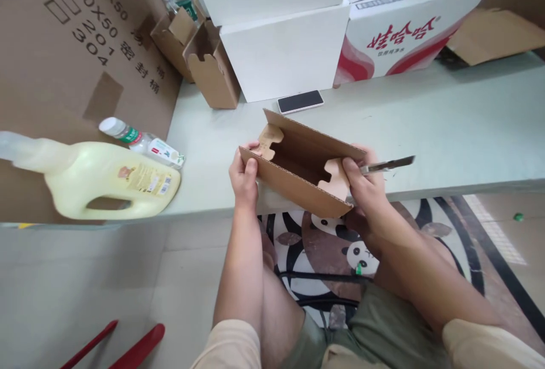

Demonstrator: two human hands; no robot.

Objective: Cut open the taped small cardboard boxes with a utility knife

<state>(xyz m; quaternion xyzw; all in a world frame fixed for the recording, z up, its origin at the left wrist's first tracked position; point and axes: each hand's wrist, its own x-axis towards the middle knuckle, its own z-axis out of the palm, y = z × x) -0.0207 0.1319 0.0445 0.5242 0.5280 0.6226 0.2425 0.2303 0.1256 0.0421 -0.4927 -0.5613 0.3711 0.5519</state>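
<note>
A small brown cardboard box (293, 184) is held up at the table's front edge, tilted, with its top open and notched inner flaps showing at both ends. My left hand (244, 179) grips its left end, thumb on the near wall and fingers behind. At the right end, my right hand (368, 179) is closed on the box, thumb pressed by the notched end flap. From that same hand a utility knife (389, 164) sticks out to the right, its metal blade exposed. Part of the knife is hidden by the fingers.
A phone (300, 101) lies behind the box on the pale table (451, 125). White cartons (285, 57) stack at the back. Two small cardboard boxes (213, 68) stand back left. A yellow jug (114, 181) and a plastic bottle (142, 142) lie at left.
</note>
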